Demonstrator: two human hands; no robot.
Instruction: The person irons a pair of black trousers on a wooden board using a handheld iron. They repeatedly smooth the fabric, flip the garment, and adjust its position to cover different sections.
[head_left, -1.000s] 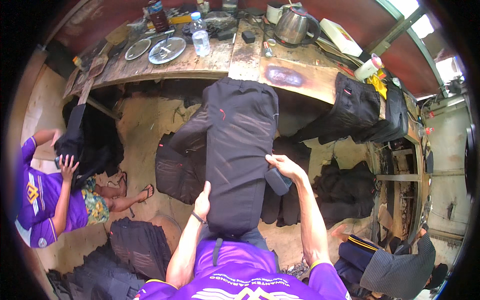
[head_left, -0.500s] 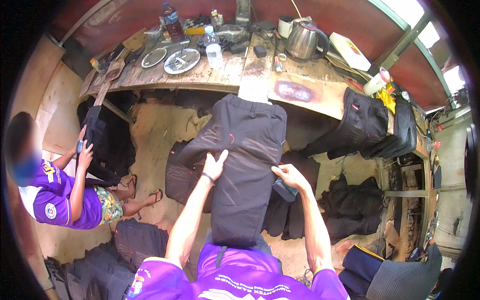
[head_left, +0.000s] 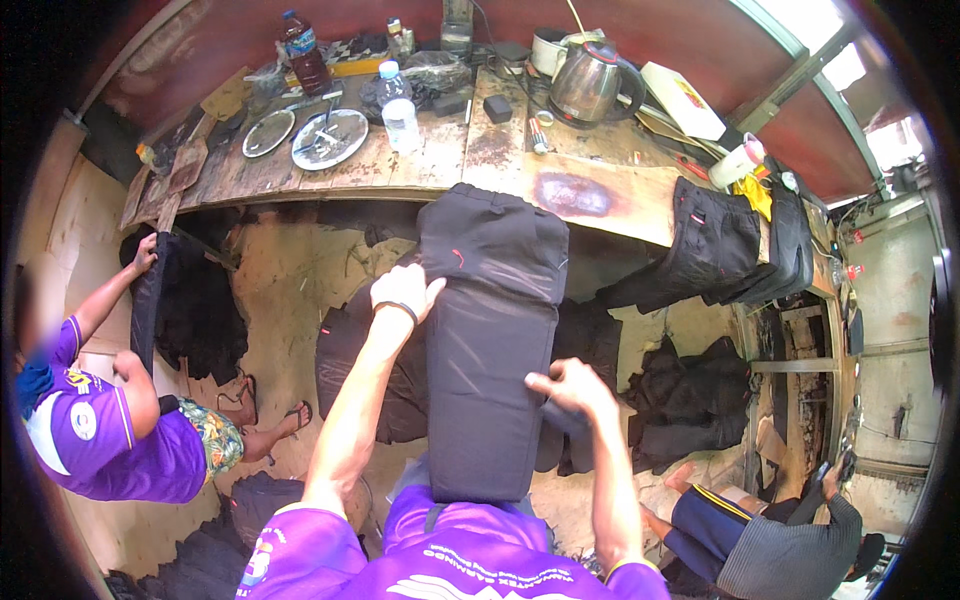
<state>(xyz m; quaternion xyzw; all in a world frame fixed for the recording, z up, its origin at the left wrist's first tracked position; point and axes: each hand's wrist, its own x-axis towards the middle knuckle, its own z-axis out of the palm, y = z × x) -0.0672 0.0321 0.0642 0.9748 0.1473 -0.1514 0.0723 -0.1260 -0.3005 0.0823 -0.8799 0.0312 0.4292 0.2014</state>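
A pair of black trousers (head_left: 490,400) lies lengthwise in front of me, waistband toward the bench and lower end by my lap. Pale scuffed streaks and a small red mark show on the upper part. My left hand (head_left: 400,292), with a dark band at the wrist, grips the trousers' left edge below the waistband. Beside the right edge, my right hand (head_left: 580,388) is closed on a small blue-grey block (head_left: 568,418), blurred and partly covered by the fingers. The thumb points toward the cloth; whether it touches cannot be told.
A wooden bench (head_left: 610,225) holds a kettle (head_left: 590,88), bottles, two round plates and a box. More black trousers (head_left: 715,235) hang over its right side; dark piles (head_left: 690,390) lie on the floor. One person (head_left: 120,420) is at left, another (head_left: 790,540) at lower right.
My left hand has moved up along the trousers' edge. My right hand has come down beside the right edge. The trousers look narrower and straighter. The person at left has raised one arm.
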